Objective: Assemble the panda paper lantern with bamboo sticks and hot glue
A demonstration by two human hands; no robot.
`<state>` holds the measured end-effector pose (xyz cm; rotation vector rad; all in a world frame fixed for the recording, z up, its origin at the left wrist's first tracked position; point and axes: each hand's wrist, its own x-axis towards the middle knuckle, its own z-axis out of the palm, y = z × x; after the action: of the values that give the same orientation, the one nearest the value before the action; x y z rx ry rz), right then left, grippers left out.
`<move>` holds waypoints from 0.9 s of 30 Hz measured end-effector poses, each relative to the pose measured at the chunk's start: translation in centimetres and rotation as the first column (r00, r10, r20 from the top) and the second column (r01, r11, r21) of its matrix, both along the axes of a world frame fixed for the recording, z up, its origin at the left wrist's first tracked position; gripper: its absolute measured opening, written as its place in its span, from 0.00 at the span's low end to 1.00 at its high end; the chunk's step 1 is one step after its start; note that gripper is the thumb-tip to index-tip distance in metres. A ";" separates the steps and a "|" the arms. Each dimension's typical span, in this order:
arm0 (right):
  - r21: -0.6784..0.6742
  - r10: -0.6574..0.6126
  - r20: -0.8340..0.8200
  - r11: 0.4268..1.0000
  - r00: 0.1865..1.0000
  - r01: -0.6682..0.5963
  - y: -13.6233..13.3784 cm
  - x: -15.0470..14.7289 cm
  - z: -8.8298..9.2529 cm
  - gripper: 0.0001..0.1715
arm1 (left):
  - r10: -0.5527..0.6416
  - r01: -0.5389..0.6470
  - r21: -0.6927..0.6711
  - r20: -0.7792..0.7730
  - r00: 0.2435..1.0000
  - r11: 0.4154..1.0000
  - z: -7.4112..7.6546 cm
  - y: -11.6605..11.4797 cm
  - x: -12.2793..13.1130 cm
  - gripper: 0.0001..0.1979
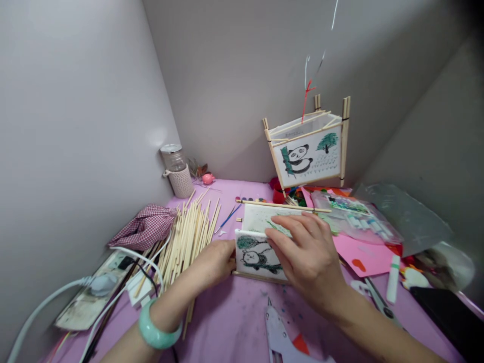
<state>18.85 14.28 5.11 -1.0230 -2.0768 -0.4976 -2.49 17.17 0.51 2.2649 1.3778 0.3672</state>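
The left hand [214, 262], with a pale green bracelet [157, 330] on the wrist, is at the left edge of the panda panel [253, 257]. Its fingers are curled against the edge and seem to pinch it, though the fingertips themselves are hidden. The right hand [306, 257] lies open on the panel from the right side. The fingers are stretched out and a little spread, resting on the top of it and not closed around anything.

The panda panel is a white paper sheet with a drawn panda and a green tree, framed with thin sticks. It stands on the purple table [234, 312] near the middle, between both hands. Just behind it lies a second paper panel [260, 217] with a long stick along its far edge.

Left of the hands is a pile of bamboo sticks [189, 234], and beyond it a checked cloth [145, 227] and a glass jar [177, 171]. At the back wall stands a finished lantern [310, 151] with the same panda picture. A white glue gun [282, 335] lies at the near edge of the table. To the right are a plastic bag of paint tubes [355, 214] and a pink sheet of paper [363, 252].
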 end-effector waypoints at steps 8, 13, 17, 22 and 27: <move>0.035 0.017 -0.045 0.999 0.999 -0.015 -0.1 -0.1 -0.2 0.12 | 0.037 -0.042 0.160 0.037 0.999 0.986 3.1 -1.4 -0.9 0.11; 0.027 0.035 -0.067 0.999 0.997 -0.033 -0.3 -0.1 -0.5 0.13 | 0.098 -0.131 0.270 0.131 0.987 0.954 4.8 -1.8 -1.4 0.10; 0.034 0.040 -0.082 0.999 0.996 -0.038 -0.3 0.0 -0.7 0.14 | 0.096 -0.162 0.360 0.195 0.976 0.919 5.8 -1.5 -1.7 0.09; 0.053 0.055 -0.090 0.997 0.994 -0.050 -0.5 0.0 -0.6 0.14 | 0.119 -0.201 0.417 0.214 0.970 0.886 7.4 -1.3 -1.5 0.09; 0.077 0.058 -0.092 0.996 0.994 -0.051 -0.4 -0.1 -0.3 0.12 | 0.106 -0.206 0.381 0.267 0.958 0.901 8.7 -1.5 -0.9 0.08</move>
<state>18.75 13.87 4.78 -0.9265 -1.9823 -0.4867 -3.39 15.70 9.22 2.3265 1.4628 1.0356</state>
